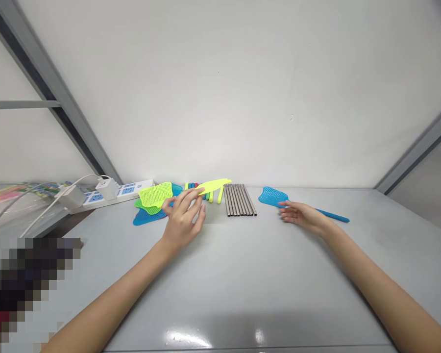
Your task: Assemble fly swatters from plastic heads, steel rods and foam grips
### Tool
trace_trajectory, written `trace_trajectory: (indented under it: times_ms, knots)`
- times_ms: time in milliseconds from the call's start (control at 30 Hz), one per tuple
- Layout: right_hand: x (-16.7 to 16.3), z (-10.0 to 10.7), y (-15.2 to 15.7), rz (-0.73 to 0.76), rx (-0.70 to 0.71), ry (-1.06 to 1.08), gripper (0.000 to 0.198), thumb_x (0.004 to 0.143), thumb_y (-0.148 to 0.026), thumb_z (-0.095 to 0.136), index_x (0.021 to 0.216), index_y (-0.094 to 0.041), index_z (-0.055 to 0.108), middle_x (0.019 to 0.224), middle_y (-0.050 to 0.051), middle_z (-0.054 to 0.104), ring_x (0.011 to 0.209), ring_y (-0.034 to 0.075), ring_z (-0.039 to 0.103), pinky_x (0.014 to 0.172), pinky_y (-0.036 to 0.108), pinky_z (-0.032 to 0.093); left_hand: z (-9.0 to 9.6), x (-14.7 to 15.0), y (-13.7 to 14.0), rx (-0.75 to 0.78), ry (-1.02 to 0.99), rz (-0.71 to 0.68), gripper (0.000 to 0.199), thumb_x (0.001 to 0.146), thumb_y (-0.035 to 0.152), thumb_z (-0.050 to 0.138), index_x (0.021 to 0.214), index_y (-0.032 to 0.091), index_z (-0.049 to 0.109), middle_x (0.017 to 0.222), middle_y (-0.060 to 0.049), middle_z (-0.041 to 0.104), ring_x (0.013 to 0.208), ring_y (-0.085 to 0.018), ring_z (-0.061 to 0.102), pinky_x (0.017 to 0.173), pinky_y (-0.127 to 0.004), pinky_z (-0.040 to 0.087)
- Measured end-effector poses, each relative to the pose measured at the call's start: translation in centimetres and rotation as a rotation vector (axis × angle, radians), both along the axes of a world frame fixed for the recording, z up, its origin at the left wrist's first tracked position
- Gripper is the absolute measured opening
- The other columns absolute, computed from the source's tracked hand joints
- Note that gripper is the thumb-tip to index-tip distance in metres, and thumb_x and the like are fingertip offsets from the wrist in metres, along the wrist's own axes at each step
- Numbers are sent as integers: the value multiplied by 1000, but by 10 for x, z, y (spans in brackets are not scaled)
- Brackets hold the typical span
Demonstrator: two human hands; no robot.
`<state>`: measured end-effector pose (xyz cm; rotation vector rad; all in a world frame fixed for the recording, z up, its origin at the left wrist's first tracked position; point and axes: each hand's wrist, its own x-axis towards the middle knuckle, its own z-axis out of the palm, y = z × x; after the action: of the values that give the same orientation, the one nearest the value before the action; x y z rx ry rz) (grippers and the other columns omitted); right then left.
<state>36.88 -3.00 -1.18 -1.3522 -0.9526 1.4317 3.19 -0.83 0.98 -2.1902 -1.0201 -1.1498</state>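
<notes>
My left hand [182, 218] pinches a yellow-green fly swatter head [216, 186], seen nearly edge-on above the back of the table. Beside that hand, a stack of loose swatter heads lies on the left, with a yellow-green head [156, 194] on top and a blue head [149, 217] below. My right hand [301, 215] is open, its fingers loosely stretched at the neck of a blue fly swatter [274, 196] lying on the table. That swatter's handle [334, 215] sticks out to the right behind my wrist; its middle is hidden.
Several metal tubes [240, 201] lie side by side between my hands. Coloured handles [220, 195] lie left of them, partly covered. A white power strip [130, 190] with plugged-in adapters [107, 189] and cables stands at back left. A wall rises behind the grey table [250, 274].
</notes>
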Motion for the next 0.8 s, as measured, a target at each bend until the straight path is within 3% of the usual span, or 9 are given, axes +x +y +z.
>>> trace_trajectory:
  times_ms: [133,233,400,600,700,800]
  knots:
    - [-44,3,-12,250,44,163,33,79,-32,51,109,-18,50,114,10,52,85,16,59,70,26,52,0,3,-5,26,16,-59,16,77,13,47,89,20,56,106,-5,59,101,-21,50,84,-39,21]
    - [-62,2,-18,302,78,178,38,77,-32,54,113,-23,47,126,7,41,89,17,58,61,23,52,-1,5,-8,65,23,-105,14,75,12,49,85,19,55,102,-5,61,97,-21,52,82,-38,23]
    - [-62,1,-17,245,88,109,40,76,-33,55,115,-28,46,130,3,36,89,18,57,56,22,53,-3,9,-15,125,93,-194,17,74,9,51,83,22,56,92,-1,64,89,-17,56,81,-37,23]
    - [-54,1,-12,-9,81,-188,38,73,-34,57,109,-22,53,119,7,46,89,17,54,48,16,50,-1,16,-25,123,133,-225,22,75,9,52,88,26,57,78,4,64,78,-13,57,83,-37,20]
    - [-51,-2,-10,43,87,-280,33,71,-37,57,99,-20,60,125,6,42,90,18,53,36,13,42,0,19,-31,100,117,-227,28,76,8,50,97,26,54,74,4,64,76,-12,57,84,-36,19]
    - [-48,-6,-7,89,129,-350,26,70,-40,56,74,-15,65,133,4,32,87,17,53,30,13,35,2,21,-37,70,120,-265,33,78,7,47,105,25,50,75,4,63,75,-10,56,84,-34,20]
